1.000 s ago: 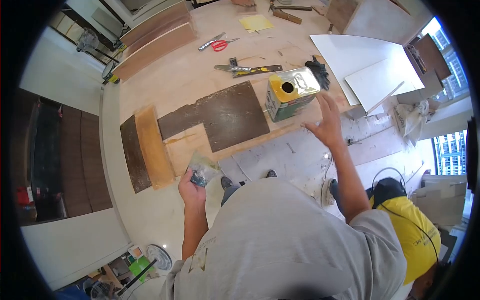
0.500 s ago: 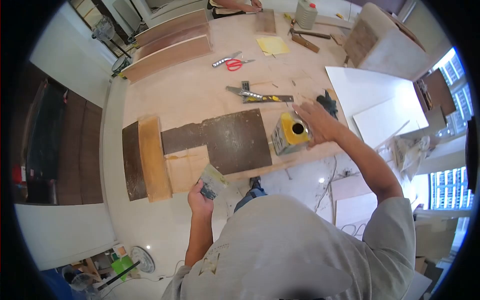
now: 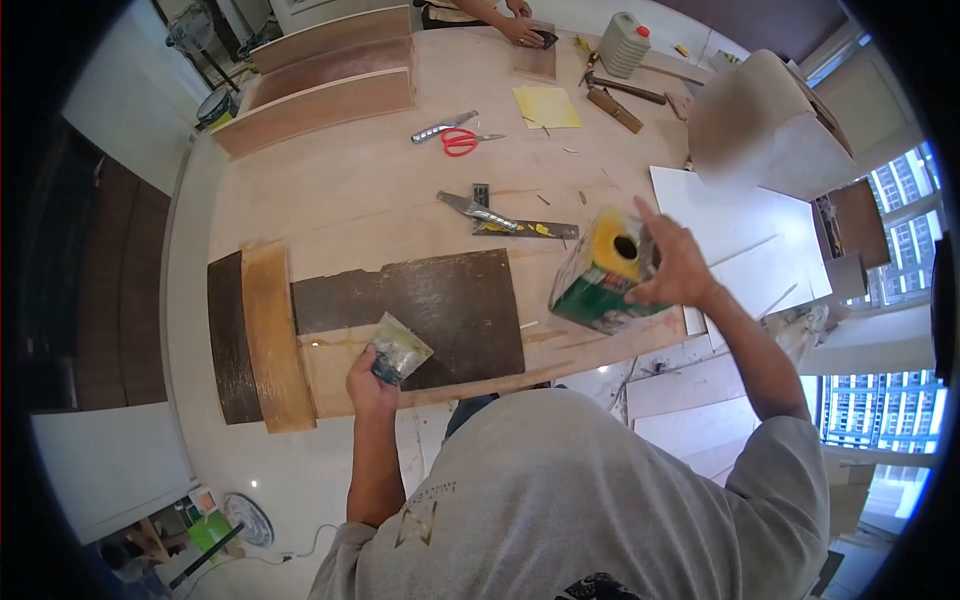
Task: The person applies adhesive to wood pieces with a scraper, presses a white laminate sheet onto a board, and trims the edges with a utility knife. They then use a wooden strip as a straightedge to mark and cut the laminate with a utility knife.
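Observation:
My left hand grips a flat, stained scraper over the near edge of a dark brown sheet. At the right, my right hand is wrapped round the far side of a yellow-topped, green-sided metal can, which leans with its round opening showing. Left of the dark sheet lie a tan strip and a narrow dark strip. Beyond the sheet, a utility knife rests across a black metal square with yellow marks.
Red scissors, a yellow sheet, a hammer and a jug lie across the wooden table. Another person's hand is at the far edge. White boards and a pale chair-like piece are on the right.
The can has left its upright place, rising and tilting in my right hand. My left hand has moved slightly left and forward with the scraper. The other person's hand has shifted over the small board.

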Available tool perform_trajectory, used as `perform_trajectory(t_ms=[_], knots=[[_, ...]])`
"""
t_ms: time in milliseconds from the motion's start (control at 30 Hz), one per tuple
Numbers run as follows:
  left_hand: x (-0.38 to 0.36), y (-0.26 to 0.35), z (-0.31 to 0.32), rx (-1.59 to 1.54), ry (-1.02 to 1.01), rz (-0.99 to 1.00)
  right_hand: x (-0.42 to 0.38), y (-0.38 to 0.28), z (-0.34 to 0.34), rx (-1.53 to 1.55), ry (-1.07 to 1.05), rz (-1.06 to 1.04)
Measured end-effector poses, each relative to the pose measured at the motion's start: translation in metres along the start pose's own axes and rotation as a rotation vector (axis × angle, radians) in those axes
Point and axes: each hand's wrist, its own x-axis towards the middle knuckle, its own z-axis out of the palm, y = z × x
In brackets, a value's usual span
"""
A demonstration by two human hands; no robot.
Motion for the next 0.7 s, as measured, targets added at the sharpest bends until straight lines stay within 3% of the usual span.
perform_trajectory(t_ms=[133,200,300,433,567,667,700], knots=[[-0.001,0.0,0.0,-0.032,-0.015,0.086,0.046,0.053,-0.021,0.083,0.204,-0.029],[-0.008,-0.005,-0.008,-0.073,-0.049,0.13,0.073,0.068,-0.036,0.05,0.165,-0.001],[-0.04,-0.018,-0.001,-0.127,0.108,0.203,0.111,0.09,-0.04,-0.046,0.157,-0.005],[-0.079,-0.052,-0.007,-0.215,0.236,0.258,0.155,0.152,-0.009,-0.164,0.252,-0.029],[-0.109,-0.082,-0.014,-0.241,0.276,0.245,0.202,0.226,0.031,-0.033,0.269,0.054],[-0.118,-0.104,-0.014,-0.194,0.298,0.289,0.192,0.195,0.006,-0.019,0.108,0.026],[-0.119,-0.11,-0.012,-0.214,0.297,0.287,0.2,0.216,0.023,-0.058,0.244,-0.073]])
